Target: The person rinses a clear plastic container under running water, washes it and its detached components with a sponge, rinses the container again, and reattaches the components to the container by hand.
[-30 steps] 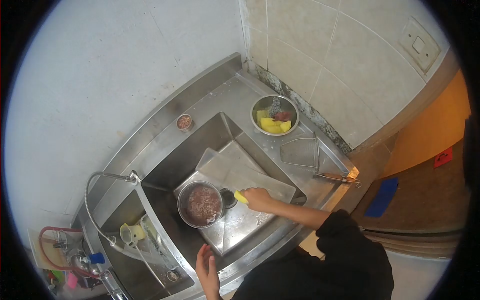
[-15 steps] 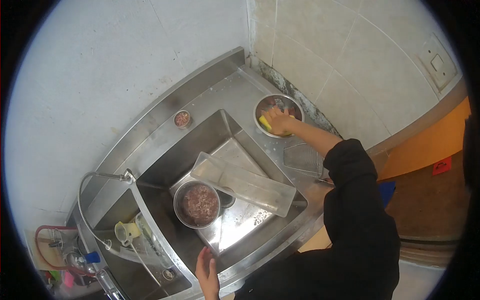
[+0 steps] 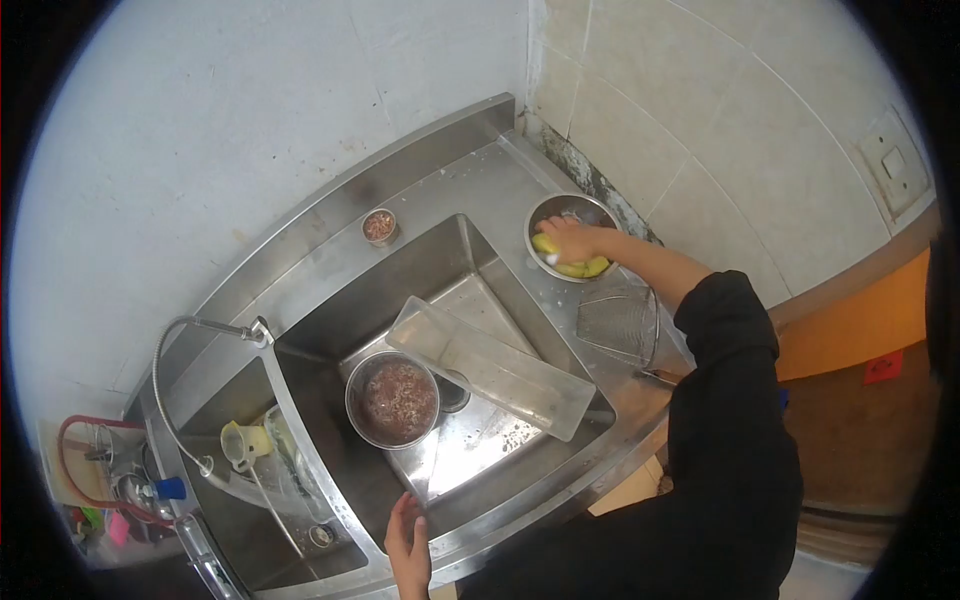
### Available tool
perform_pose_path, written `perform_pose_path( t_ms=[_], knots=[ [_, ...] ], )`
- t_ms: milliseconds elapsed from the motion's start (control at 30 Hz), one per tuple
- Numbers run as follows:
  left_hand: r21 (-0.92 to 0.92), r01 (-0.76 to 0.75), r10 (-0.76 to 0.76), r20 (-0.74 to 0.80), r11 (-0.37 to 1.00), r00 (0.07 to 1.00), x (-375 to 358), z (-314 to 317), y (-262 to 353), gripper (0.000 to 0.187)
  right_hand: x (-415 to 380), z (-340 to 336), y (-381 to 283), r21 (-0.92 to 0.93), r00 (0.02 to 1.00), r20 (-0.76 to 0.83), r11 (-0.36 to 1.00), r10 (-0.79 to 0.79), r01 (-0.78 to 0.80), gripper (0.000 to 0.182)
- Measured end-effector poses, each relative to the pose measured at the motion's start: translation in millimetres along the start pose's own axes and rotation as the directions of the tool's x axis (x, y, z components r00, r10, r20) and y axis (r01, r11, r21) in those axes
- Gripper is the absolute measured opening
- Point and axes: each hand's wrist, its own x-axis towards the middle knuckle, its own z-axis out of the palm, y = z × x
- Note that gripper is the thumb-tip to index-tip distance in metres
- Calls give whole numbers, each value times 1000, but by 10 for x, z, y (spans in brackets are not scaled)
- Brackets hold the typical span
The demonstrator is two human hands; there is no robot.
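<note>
My right hand [image 3: 575, 242] reaches into a round metal bowl [image 3: 533, 212] on the counter at the right. Its fingers curl down over the contents; what they grip is partly hidden. Yellow-green pieces [image 3: 583, 268] lie in the bowl under the hand, with some darker bits beyond the fingers. My left hand [image 3: 407, 540] is at the front edge of the sink, thumb apart from the fingers, with nothing in it. A metal pot [image 3: 350, 402] of reddish-brown, watery contents stands in the large sink basin, beyond the left hand.
A long translucent plastic container [image 3: 490, 365] lies tilted in the large basin [image 3: 465, 480]. Beside the bowl is a wire strainer [image 3: 612, 325]. A small cup [image 3: 380, 227] of reddish bits stands on the back ledge. The left basin holds a yellow scoop [image 3: 243, 442] below the faucet [image 3: 215, 325].
My right hand has shifted toward the left side of the bowl, uncovering more yellow-green pieces. The left hand stays near the sink's front edge. The view has turned slightly.
</note>
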Motion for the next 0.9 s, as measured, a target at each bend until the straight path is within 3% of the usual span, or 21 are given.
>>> perform_pose_path(
  t_ms=[33,100,133,200,333,400,433,467,500,533,600,633,700,767,833,867,900],
  knots=[
    [-8,7,-7,-8,1000,1000,-15,38,28,42,-51,-72,-83,-2,1000,6,1000,-12,12,42],
    [31,31,-31,-8,999,1000,-23,89,122,41,-69,-118,-184,-217,986,95,964,-134,152,45],
    [31,37,-36,-22,999,999,-21,83,103,41,-17,-101,-188,-212,984,94,963,-149,166,45],
    [105,-1,5,-37,995,999,-32,71,25,38,65,-67,-191,-241,963,264,971,54,12,42],
    [-100,5,-11,-58,995,998,226,321,-163,37,161,313,189,-295,974,224,954,22,46,40],
    [-98,17,-4,132,995,991,522,561,-38,37,193,300,294,14,973,215,996,88,-93,40],
    [-157,35,-2,205,987,979,731,713,-149,41,189,271,282,16,973,220,997,68,-74,40],
    [-238,179,-120,244,955,962,911,898,-154,51,174,161,264,107,983,182,993,32,-53,40],
    [-189,245,-181,302,951,936,1106,1062,-218,68,178,-11,224,191,989,145,981,-1,-27,41],
    [-199,296,-225,315,934,922,1271,1227,-186,81,102,-349,-91,8,967,237,995,99,-103,43],
    [-228,341,-278,268,912,922,1531,1519,-103,98,9,-236,-200,-33,965,231,992,125,-121,43],
    [-240,349,-287,259,906,922,1635,1636,-188,98,-1,-184,-196,-69,961,211,984,177,-166,44],
    [-241,259,-217,187,935,958,1776,1804,-371,90,29,-89,-154,-24,972,179,989,150,-148,43],
    [-267,275,-235,173,924,957,1749,1770,-335,80,59,-1,25,18,981,142,990,134,-138,43],
    [-289,292,-253,165,912,953,1681,1710,-403,73,105,40,275,385,985,-34,907,-169,169,38],
    [-303,260,-214,175,917,961,1660,1658,-467,76,113,59,311,384,985,-28,908,-168,166,38],
    [-316,228,-176,184,921,967,1654,1628,-540,79,118,52,299,454,990,-126,891,54,9,35]
  ],
)
